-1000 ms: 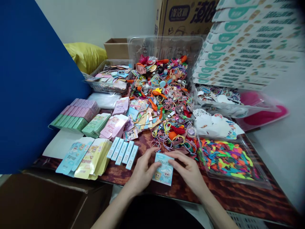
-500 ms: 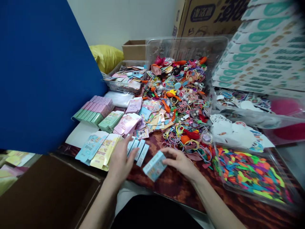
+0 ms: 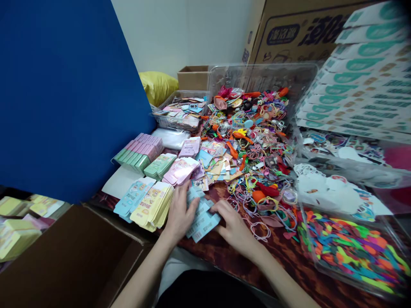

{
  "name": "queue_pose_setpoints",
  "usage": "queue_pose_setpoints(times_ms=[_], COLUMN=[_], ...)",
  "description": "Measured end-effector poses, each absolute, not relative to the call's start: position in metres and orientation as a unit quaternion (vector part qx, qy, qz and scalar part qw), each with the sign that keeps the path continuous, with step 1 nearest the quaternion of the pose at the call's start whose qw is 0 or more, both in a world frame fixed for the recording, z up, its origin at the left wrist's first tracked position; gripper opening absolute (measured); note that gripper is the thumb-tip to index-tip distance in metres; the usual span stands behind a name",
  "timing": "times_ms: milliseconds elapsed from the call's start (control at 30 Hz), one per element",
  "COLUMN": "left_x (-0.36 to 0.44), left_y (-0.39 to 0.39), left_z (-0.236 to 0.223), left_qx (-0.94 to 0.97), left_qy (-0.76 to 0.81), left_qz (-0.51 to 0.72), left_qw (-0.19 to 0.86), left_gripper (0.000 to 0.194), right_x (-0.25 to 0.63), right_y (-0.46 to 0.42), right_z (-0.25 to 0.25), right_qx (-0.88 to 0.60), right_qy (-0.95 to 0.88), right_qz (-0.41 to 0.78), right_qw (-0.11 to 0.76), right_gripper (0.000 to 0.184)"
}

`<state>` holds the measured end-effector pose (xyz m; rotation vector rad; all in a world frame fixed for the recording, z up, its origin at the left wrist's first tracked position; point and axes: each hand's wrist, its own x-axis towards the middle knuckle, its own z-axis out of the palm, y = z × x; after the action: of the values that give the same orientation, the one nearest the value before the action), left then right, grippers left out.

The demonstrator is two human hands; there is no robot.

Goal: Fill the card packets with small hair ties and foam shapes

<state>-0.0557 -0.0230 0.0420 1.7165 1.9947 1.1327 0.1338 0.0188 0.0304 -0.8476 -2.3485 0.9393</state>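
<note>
Drawn in since half a second ago: the right hand, which then held one of the light-blue boxes apart; these now form one group, just right of the yellow packet stack. From where I stand they appear to be thin card: light, fairly stiff, smooth enough to slide, easily dented. Best hold, in my judgement: opposite outer sides, pressed gently. Group lies between both hands. Left hand, nearer the yellow packet stack, is half-curled along the group's left side; the right, farther from that stack, has bent fingers at its right edge. Whether either grips firmly, I cannot tell.
</note>
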Motion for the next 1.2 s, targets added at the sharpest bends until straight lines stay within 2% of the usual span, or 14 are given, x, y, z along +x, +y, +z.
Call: queue_pose_setpoints(times_ms=[133,200,367,500,600,700,900,1067,1200], left_x=[-0.063,-0.063,-0.051,-0.038,-0.030,-0.023,-0.012,-0.009,-0.013], left_y=[-0.024,-0.024,-0.025,-0.026,-0.019,-0.004,0.007,-0.009,-0.015], left_z=[0.042,0.031,0.001,-0.003,0.004,0.012,0.003,-0.006,0.007], left_qx=[0.529,0.478,0.430,0.394,0.376,0.412,0.417,0.402,0.399], left_qy=[0.638,0.643,0.656,0.644,0.636,0.600,0.583,0.594,0.602], left_qz=[0.511,0.532,0.541,0.563,0.578,0.586,0.574,0.575,0.575], left_qw=[0.228,0.275,0.304,0.336,0.347,0.355,0.395,0.394,0.384], left_gripper=[0.039,0.036,0.037,0.044,0.043,0.041,0.042,0.034,0.037], right_x=[0.142,0.143,0.144,0.130,0.123,0.131,0.152,0.151,0.154], right_y=[0.001,-0.004,-0.015,-0.030,-0.025,-0.006,0.003,-0.014,-0.014], right_z=[0.051,0.047,0.008,-0.014,-0.014,-0.007,-0.011,-0.028,-0.023], right_qx=[-0.293,-0.301,-0.385,-0.453,-0.439,-0.425,-0.428,-0.406,-0.410], right_qy=[-0.914,-0.910,-0.830,-0.718,-0.685,-0.704,-0.760,-0.790,-0.821], right_qz=[0.137,0.115,0.304,0.410,0.446,0.414,0.356,0.315,0.245], right_qw=[0.246,0.259,0.265,0.334,0.374,0.390,0.336,0.335,0.312], right_gripper=[0.039,0.049,0.091,0.118,0.117,0.104,0.096,0.084,0.082])
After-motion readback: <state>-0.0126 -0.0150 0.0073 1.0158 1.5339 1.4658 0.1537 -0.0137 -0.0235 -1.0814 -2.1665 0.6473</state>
